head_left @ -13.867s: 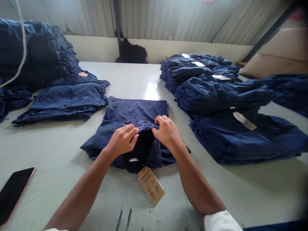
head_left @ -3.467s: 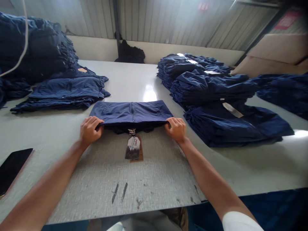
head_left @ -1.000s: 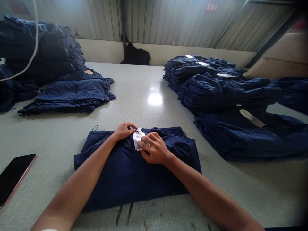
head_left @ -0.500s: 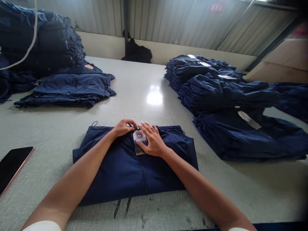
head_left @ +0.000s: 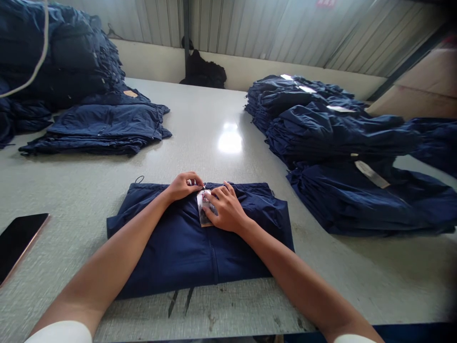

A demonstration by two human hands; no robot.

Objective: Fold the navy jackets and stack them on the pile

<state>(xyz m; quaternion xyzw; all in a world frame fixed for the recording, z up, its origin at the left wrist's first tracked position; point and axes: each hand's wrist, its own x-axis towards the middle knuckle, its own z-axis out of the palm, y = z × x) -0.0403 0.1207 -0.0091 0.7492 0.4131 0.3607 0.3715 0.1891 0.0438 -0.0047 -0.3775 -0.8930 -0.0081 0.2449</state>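
Observation:
A folded navy jacket (head_left: 178, 252) lies flat on the table in front of me, a thin cord loop (head_left: 139, 179) sticking out at its far left edge. At the middle of that far edge my left hand (head_left: 183, 186) is closed in a pinch, just above a printed hang tag (head_left: 206, 216). What sits between those fingertips is too small to make out. My right hand (head_left: 227, 207) rests on the jacket from the right, its fingers bent over the tag and its thumb against the tag's face. The fingers cover part of the tag's print.
Stacked navy garments (head_left: 107, 121) stand at the left, with a taller pile (head_left: 64, 52) behind. More navy piles (head_left: 321, 128) with white tags fill the right side. A phone (head_left: 21, 243) lies at the left on the pale table (head_left: 200, 119). A white cable (head_left: 39, 62) hangs at upper left.
The fingers of my right hand, stretched out before, are now bent in over the hang tag, covering its logo. My left hand keeps its pinch at the jacket's far edge.

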